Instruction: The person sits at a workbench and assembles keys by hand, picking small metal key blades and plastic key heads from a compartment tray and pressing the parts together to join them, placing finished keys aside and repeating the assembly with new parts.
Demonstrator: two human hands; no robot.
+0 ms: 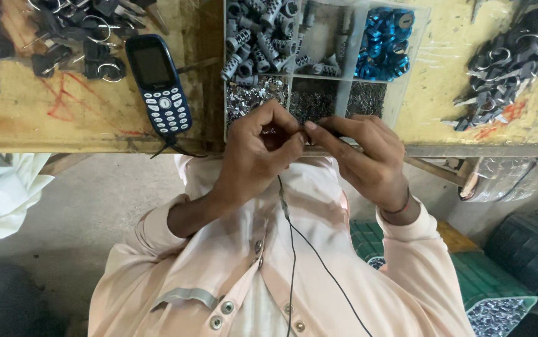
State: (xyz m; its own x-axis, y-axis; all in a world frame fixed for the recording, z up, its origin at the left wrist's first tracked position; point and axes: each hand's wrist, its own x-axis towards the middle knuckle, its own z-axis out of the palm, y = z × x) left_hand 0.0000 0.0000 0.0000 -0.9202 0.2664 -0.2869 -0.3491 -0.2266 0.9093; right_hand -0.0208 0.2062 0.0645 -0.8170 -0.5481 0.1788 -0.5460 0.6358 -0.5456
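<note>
At the near edge of the yellow wooden worktop (82, 118), the left hand (257, 153) and right hand (362, 156) pinch one small dark part between their fingertips. Just beyond them sits a clear plastic compartment tray (344, 62) with grey cylinders (259, 37) and blue metal rings (384, 43). A dark blue keypad phone (158, 84) lies left of it.

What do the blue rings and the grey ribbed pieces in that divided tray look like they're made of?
The blue rings look like metal with a glossy coloured finish, perhaps anodised: they throw bright glints. The grey ribbed pieces look like dull cast metal or plastic; their matt surface leaves it open. The tray itself looks like clear plastic.
</note>
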